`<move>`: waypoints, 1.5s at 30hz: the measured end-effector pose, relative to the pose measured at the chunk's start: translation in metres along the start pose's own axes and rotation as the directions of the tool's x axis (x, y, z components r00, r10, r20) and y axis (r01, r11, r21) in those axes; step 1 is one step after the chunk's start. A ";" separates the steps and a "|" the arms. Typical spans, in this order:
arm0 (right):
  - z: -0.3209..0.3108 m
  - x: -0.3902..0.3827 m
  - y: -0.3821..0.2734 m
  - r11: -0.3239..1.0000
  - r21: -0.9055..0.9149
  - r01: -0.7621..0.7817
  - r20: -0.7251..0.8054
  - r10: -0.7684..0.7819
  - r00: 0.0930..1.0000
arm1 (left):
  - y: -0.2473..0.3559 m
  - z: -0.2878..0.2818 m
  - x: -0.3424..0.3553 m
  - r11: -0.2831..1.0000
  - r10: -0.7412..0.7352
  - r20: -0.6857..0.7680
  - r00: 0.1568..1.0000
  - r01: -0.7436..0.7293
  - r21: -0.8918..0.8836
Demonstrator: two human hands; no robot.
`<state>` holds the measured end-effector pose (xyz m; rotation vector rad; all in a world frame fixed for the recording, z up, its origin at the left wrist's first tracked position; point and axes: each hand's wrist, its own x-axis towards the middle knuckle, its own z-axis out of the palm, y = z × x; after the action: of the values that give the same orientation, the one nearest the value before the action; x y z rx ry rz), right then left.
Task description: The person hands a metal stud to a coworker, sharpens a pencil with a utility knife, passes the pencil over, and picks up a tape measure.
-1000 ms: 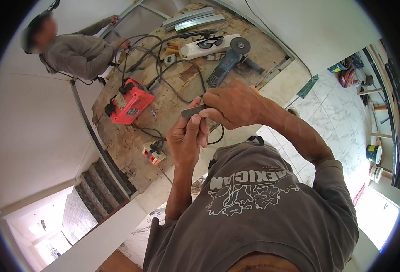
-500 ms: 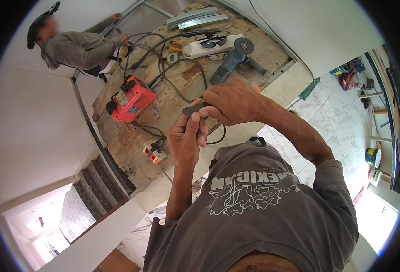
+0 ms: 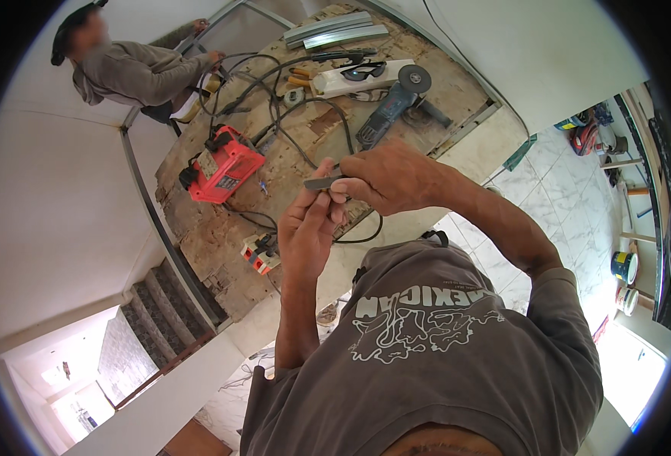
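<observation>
Both my hands meet in front of my chest over the near edge of the work table (image 3: 221, 281). My right hand (image 3: 396, 176) is closed on a small flat grey metal strip (image 3: 320, 183), whose blunt end sticks out to the left past my thumb. From below, my left hand (image 3: 309, 224) steadies the strip with its curled fingers. What the right fingers cover of the strip is hidden. Beyond my right hand lies a blue angle grinder (image 3: 385, 114) with a grey disc. A red boxy machine (image 3: 227, 163) stands left of my hands.
Black cables (image 3: 274, 99) loop over the table. A power strip (image 3: 259, 252) lies near its left edge. Dark glasses (image 3: 364, 71), a tape measure (image 3: 293, 96) and metal profiles (image 3: 335, 30) lie farther back. A co-worker (image 3: 134, 72) is at the far left. Stairs (image 3: 160, 315) descend at lower left.
My left thumb has slid down off the strip's face, and the left fingers have shifted a little. The right hand keeps its grip. The co-worker has shifted slightly.
</observation>
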<state>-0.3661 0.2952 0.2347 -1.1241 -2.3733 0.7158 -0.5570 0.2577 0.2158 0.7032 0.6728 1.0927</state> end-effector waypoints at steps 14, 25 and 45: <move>-0.003 0.003 -0.003 1.000 -0.008 -0.022 0.033 0.022 0.999 | -0.003 -0.009 0.003 0.996 -0.030 0.047 0.998 0.026 0.082; 0.006 0.005 0.002 0.993 -0.094 0.069 -0.139 -0.082 0.987 | 0.000 0.002 0.003 0.979 0.023 -0.042 0.999 -0.014 0.204; 0.011 0.009 0.002 0.987 -0.159 -0.015 -0.170 -0.012 0.985 | -0.004 0.002 0.006 0.980 0.075 -0.072 0.995 -0.060 0.192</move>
<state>-0.3760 0.3007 0.2262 -1.2009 -2.3159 0.4164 -0.5518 0.2614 0.2126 0.8548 0.8338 1.1331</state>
